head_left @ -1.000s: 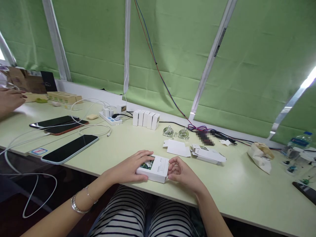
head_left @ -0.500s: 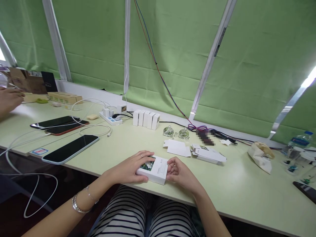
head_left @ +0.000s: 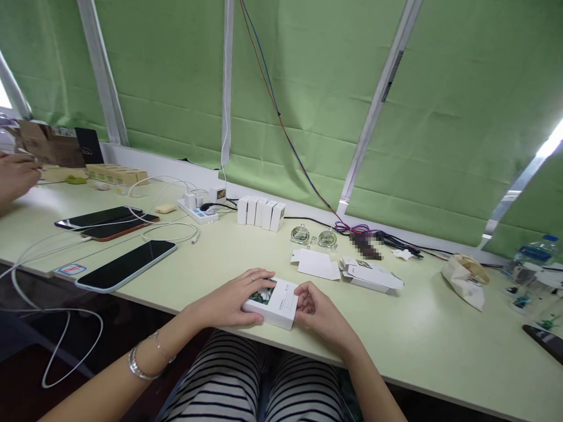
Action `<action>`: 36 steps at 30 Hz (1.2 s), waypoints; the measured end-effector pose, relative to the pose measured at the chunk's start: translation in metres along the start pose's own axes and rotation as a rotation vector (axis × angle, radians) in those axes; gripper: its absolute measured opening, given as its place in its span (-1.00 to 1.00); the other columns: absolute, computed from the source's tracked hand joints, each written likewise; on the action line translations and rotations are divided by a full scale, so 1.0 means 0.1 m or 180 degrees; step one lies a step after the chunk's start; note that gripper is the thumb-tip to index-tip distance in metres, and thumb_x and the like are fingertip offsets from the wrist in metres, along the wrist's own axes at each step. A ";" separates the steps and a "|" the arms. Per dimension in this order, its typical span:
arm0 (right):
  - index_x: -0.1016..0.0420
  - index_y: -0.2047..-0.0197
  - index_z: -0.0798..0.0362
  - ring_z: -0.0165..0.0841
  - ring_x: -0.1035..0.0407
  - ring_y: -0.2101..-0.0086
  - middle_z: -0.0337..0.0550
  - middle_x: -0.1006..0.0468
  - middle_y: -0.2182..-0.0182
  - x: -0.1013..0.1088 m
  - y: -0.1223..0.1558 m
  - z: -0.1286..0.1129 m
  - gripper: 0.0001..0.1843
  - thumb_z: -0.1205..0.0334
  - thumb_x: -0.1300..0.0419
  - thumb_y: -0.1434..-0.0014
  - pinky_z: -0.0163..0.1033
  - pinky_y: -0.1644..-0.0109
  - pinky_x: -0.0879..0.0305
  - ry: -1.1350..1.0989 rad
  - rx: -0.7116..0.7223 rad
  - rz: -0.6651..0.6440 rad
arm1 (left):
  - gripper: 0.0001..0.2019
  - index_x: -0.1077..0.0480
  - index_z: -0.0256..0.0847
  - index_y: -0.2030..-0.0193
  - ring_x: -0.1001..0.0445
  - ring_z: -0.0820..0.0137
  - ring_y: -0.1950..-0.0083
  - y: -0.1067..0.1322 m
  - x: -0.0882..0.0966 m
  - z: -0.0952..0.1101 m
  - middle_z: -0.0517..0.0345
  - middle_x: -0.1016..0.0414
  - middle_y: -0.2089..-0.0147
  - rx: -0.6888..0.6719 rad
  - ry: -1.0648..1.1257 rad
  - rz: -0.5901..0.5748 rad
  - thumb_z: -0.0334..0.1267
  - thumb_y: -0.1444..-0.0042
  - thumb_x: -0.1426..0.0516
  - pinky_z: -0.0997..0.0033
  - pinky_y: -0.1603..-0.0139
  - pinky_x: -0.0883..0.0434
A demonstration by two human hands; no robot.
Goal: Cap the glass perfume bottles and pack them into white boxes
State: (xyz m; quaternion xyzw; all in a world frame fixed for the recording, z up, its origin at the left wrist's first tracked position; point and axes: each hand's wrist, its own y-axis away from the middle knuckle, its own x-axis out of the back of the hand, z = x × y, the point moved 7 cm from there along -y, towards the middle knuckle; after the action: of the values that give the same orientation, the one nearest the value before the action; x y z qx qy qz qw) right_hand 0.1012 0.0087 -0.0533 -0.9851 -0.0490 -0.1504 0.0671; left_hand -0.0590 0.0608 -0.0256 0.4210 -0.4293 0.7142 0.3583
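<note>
A small white cardboard box (head_left: pixel 281 302) with a flower picture and printed text lies flat at the table's front edge. My left hand (head_left: pixel 241 298) grips its left side, fingers over the top and thumb along the near side. At the box's right end, my right hand (head_left: pixel 319 310) has its fingers curled against the end face; its fingertips are partly hidden. Beyond the box lie a flattened white carton piece (head_left: pixel 315 264) and an opened white box (head_left: pixel 372 274). Two round glass bottles (head_left: pixel 300 234) with small clear pieces between them stand farther back.
Several white boxes (head_left: pixel 260 213) stand in a row at the back. Phones (head_left: pixel 127 266), cables and a power strip (head_left: pixel 197 212) are on the left, where another person's hand (head_left: pixel 17 176) is at work. On the right are a cloth pouch (head_left: pixel 465 278) and a water bottle (head_left: pixel 534 252).
My right hand has shifted slightly, with its fingers a little farther over the right end of the box. My left hand and the box stay nearly still.
</note>
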 end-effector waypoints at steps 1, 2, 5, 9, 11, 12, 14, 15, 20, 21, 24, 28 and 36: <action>-0.25 0.19 0.01 -0.47 -0.23 0.43 -0.34 -0.32 0.42 0.00 0.00 0.00 -0.68 0.38 -0.19 0.06 -0.34 0.34 -0.19 0.0019 0.0009 -0.0010 | -0.44 -0.20 -0.10 -0.16 -0.05 0.14 -0.30 0.00 0.00 0.00 0.01 -0.14 -0.28 0.0008 -0.0001 -0.0004 -0.23 0.02 -0.20 0.09 -0.24 -0.14; -0.25 0.19 0.01 -0.47 -0.23 0.43 -0.34 -0.32 0.41 0.00 0.01 -0.01 -0.68 0.37 -0.19 0.05 -0.34 0.33 -0.19 0.0032 0.0023 -0.0012 | -0.44 -0.19 -0.10 -0.16 -0.05 0.14 -0.30 0.00 0.00 -0.01 0.02 -0.14 -0.28 0.0016 -0.0005 -0.0011 -0.23 0.02 -0.20 0.09 -0.24 -0.14; -0.25 0.19 0.01 -0.47 -0.23 0.43 -0.34 -0.31 0.42 -0.01 0.01 -0.04 -0.69 0.37 -0.19 0.04 -0.34 0.34 -0.19 0.0084 0.0043 -0.0004 | -0.44 -0.19 -0.10 -0.16 -0.04 0.14 -0.30 0.01 -0.01 -0.01 0.02 -0.13 -0.28 0.0033 -0.0017 -0.0023 -0.23 0.02 -0.20 0.08 -0.25 -0.13; -0.25 0.20 0.01 -0.47 -0.23 0.44 -0.34 -0.30 0.43 -0.01 0.01 -0.08 -0.72 0.34 -0.18 0.03 -0.35 0.36 -0.19 0.0240 0.0058 0.0044 | -0.44 -0.20 -0.10 -0.16 -0.04 0.13 -0.30 0.01 -0.01 -0.03 0.02 -0.13 -0.28 0.0047 -0.0014 0.0010 -0.23 0.02 -0.20 0.08 -0.26 -0.12; -0.24 0.20 0.01 -0.45 -0.25 0.43 -0.33 -0.31 0.41 0.00 0.01 -0.08 -0.72 0.34 -0.17 0.02 -0.34 0.36 -0.21 0.0324 0.0087 0.0061 | -0.44 -0.20 -0.10 -0.17 -0.04 0.13 -0.30 0.01 -0.02 -0.05 0.01 -0.13 -0.28 0.0055 -0.0015 0.0035 -0.21 0.01 -0.20 0.08 -0.26 -0.12; -0.24 0.19 0.01 -0.44 -0.27 0.42 -0.31 -0.32 0.41 0.00 0.01 -0.07 -0.73 0.36 -0.14 0.01 -0.33 0.35 -0.24 0.0372 0.0118 0.0075 | -0.44 -0.19 -0.10 -0.17 -0.04 0.13 -0.30 0.02 -0.03 -0.06 0.01 -0.13 -0.28 0.0058 -0.0016 0.0045 -0.19 0.00 -0.20 0.08 -0.25 -0.12; -0.23 0.18 0.01 -0.41 -0.32 0.38 -0.28 -0.36 0.39 0.05 0.00 -0.06 -0.73 0.44 -0.04 -0.01 -0.29 0.28 -0.29 0.0606 0.0220 0.0219 | -0.44 -0.19 -0.10 -0.18 -0.04 0.13 -0.31 0.02 -0.03 -0.07 0.00 -0.12 -0.29 0.0068 -0.0013 0.0057 -0.16 -0.01 -0.19 0.08 -0.25 -0.13; -0.23 0.18 0.01 -0.39 -0.34 0.35 -0.26 -0.38 0.38 0.10 -0.01 -0.05 -0.70 0.49 0.02 0.00 -0.26 0.23 -0.31 0.0836 0.0275 0.0404 | -0.43 -0.18 -0.10 -0.18 -0.04 0.13 -0.31 0.02 -0.03 -0.07 -0.01 -0.12 -0.29 0.0072 -0.0008 0.0057 -0.14 -0.01 -0.19 0.08 -0.25 -0.12; -0.25 0.04 0.07 -0.19 -0.18 -0.02 0.01 -0.34 0.07 0.40 0.02 -0.01 -0.45 0.60 0.11 0.12 0.00 -0.16 -0.06 0.1825 0.0362 0.1473 | -0.48 -0.21 -0.05 -0.17 0.04 0.09 -0.33 0.02 -0.01 -0.01 0.03 -0.07 -0.32 -0.0047 -0.0090 0.0034 -0.17 -0.04 -0.16 0.00 -0.26 -0.07; -0.24 -0.01 0.08 -0.16 -0.11 -0.08 0.03 -0.29 0.00 0.43 0.02 0.02 -0.41 0.60 0.10 0.13 0.02 -0.22 0.02 0.1916 0.0334 0.1535 | -0.52 -0.24 -0.02 -0.14 0.06 0.08 -0.33 0.01 0.00 0.00 0.08 -0.07 -0.32 -0.0084 -0.0173 0.0075 -0.22 -0.04 -0.14 -0.04 -0.27 -0.02; -0.24 -0.09 0.05 -0.15 -0.03 -0.15 0.00 -0.26 -0.08 0.44 0.01 0.09 -0.35 0.58 0.08 0.10 0.04 -0.27 0.10 0.2192 0.0243 0.1507 | -0.58 -0.35 0.08 -0.03 0.00 0.09 -0.29 0.00 0.04 0.01 0.19 -0.13 -0.29 -0.0070 -0.0470 0.0342 -0.41 -0.03 -0.06 -0.13 -0.26 0.08; -0.28 -0.11 0.06 -0.20 -0.13 -0.13 -0.03 -0.35 -0.06 0.26 -0.01 0.09 -0.41 0.55 0.07 0.02 -0.04 -0.23 -0.02 0.2154 0.0361 0.1015 | -0.59 -0.46 0.02 0.13 -0.18 0.14 -0.12 0.00 0.08 -0.08 0.12 -0.31 -0.14 0.0315 -0.0679 0.0711 -0.52 -0.04 0.03 -0.03 -0.12 -0.13; -0.31 -0.06 0.11 -0.21 -0.19 -0.08 0.01 -0.39 -0.01 0.19 0.03 0.00 -0.49 0.54 0.10 -0.05 -0.07 -0.21 -0.06 0.2249 0.0382 0.0769 | -0.67 -0.40 -0.11 0.08 -0.30 0.24 0.03 0.00 0.10 -0.16 0.07 -0.39 0.01 0.0588 -0.0731 0.0835 -0.43 -0.16 0.10 0.20 0.03 -0.28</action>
State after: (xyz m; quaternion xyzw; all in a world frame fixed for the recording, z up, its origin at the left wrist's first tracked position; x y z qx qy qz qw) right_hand 0.1198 0.0074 -0.0476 -0.8655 0.0850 -0.4687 0.1547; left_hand -0.0677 0.0767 -0.0211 0.4713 -0.4511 0.7384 0.1707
